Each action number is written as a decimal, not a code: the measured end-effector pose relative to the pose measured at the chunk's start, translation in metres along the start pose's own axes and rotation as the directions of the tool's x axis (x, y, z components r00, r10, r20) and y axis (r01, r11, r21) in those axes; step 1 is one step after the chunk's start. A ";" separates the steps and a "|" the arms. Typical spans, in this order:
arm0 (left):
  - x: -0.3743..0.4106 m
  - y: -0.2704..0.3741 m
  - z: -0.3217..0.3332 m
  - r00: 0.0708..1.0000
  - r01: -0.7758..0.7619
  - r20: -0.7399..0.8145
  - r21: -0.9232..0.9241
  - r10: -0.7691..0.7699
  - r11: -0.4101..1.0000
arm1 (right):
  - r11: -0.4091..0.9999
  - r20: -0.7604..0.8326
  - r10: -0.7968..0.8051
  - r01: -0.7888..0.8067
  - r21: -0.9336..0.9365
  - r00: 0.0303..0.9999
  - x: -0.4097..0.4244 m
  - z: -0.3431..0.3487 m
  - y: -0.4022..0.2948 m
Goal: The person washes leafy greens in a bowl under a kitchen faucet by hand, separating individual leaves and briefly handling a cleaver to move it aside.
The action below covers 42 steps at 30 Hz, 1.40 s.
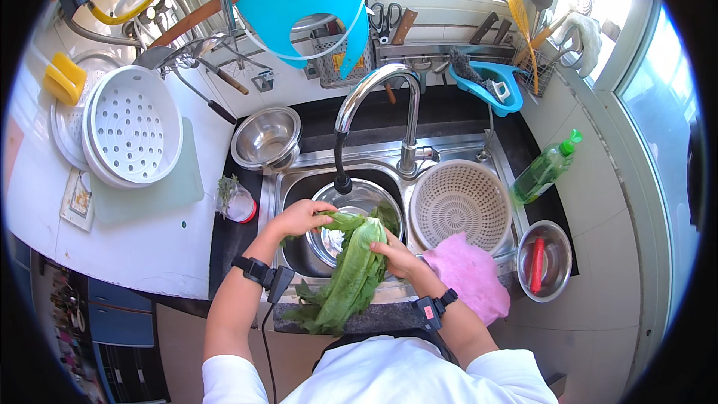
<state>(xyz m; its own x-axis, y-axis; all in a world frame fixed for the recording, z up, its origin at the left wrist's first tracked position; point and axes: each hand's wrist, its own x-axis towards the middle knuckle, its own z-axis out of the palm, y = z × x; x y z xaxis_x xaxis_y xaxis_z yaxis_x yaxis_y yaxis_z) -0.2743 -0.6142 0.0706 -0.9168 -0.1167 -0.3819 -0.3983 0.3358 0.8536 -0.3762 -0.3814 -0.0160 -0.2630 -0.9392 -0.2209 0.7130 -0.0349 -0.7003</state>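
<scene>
My right hand (397, 255) grips a head of romaine lettuce (359, 272) near its pale cut base. The lettuce lies tilted over the sink's front edge, its leaf tips spread over the dark counter. Between the fingers of my left hand (303, 217) is a lettuce leaf (343, 221), close to the base of the head. Below both hands a round stainless steel basin (364, 188) sits in the left sink bowl (294, 255), partly hidden by the leaves. The chrome faucet (412, 123) arches above, and its black spray head (343, 184) points down at the basin.
A beige plastic colander (461, 205) covers the right sink bowl, with a pink cloth (468, 275) before it. Right of these stand a green soap bottle (544, 174) and a steel bowl (552, 289) holding a red packet (537, 264). Metal bowls (266, 137) and a glass jar (238, 202) are left.
</scene>
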 end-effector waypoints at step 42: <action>0.009 -0.026 0.033 0.886 0.007 -0.314 0.745 0.341 0.667 | 0.992 -0.205 -0.124 0.123 -0.018 0.971 -0.031 -0.010 -0.014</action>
<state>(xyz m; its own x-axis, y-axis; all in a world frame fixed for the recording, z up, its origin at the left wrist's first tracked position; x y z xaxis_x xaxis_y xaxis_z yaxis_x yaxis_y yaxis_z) -0.2713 -0.5926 0.0333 -0.9571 -0.2825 0.0638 -0.2512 0.9194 0.3027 -0.3850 -0.3482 -0.0062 -0.4769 -0.8374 -0.2668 0.6635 -0.1440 -0.7342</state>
